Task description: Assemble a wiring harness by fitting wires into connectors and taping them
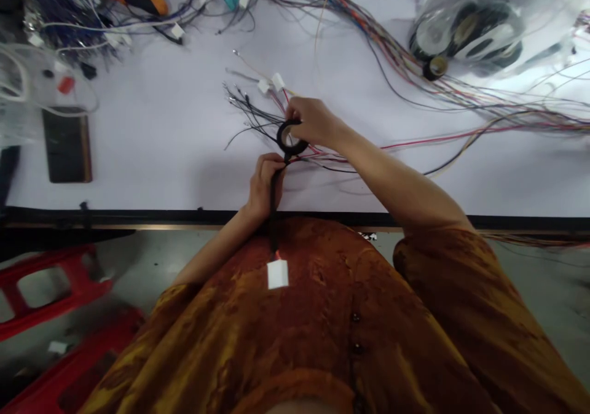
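Observation:
My right hand (313, 121) grips a roll of black tape (292, 137) by its edge, just above the wires. Close below it, my left hand (267, 183) is closed on a black-wrapped wire bundle (273, 208). That bundle hangs down past the table edge and ends in a white connector (277, 274) in front of my shirt. Where the tape meets the bundle, thin black wires (258, 114) fan out to the upper left, with two small white connectors (271, 84) among them. Red and black wires (341, 162) run off to the right from the same spot.
A phone (68, 145) lies on the white table (161, 125) at the left. Long coloured wires (382, 42) cross the upper right beside a plastic bag of tape rolls (474, 33). An orange-handled tool (145, 0) is at the upper left. Red stools (55, 285) stand below.

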{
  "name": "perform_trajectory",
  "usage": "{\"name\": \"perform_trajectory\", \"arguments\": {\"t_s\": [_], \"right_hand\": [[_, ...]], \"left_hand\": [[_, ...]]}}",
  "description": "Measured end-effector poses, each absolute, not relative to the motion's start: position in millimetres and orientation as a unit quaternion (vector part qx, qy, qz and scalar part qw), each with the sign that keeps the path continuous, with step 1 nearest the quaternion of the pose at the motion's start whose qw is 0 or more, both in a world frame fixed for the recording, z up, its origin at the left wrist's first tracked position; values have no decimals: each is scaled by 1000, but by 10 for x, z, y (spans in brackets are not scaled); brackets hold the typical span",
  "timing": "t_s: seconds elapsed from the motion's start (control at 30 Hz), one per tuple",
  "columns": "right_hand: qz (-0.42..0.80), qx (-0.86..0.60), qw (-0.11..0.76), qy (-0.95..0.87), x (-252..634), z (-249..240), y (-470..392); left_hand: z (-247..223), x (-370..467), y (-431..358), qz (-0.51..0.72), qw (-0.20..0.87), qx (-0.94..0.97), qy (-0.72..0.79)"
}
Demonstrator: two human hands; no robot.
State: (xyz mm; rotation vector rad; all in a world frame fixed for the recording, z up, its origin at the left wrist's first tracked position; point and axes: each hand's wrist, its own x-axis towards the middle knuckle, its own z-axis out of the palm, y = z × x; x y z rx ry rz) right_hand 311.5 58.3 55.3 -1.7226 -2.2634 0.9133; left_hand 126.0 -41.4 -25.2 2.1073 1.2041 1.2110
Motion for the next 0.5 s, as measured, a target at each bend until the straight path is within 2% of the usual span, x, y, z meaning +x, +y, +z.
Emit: {"name": "perform_trajectory", "arguments": {"t_s": [0.07,0.17,0.3,0.5], "right_hand": [[311,-599,122,-727,3338,583,457],[313,-612,181,-703,3509,703,28],[316,-590,234,-705,3301,603,-609],[373,-585,100,-713,2991,244,-865]], "left_hand": [[-252,1273,-354,452,238,736,444],[-182,1332,-265,476,348,661,465],[-5,1437,-171,477,430,591,488],[121,1519,-217,475,429,591,492]]}}
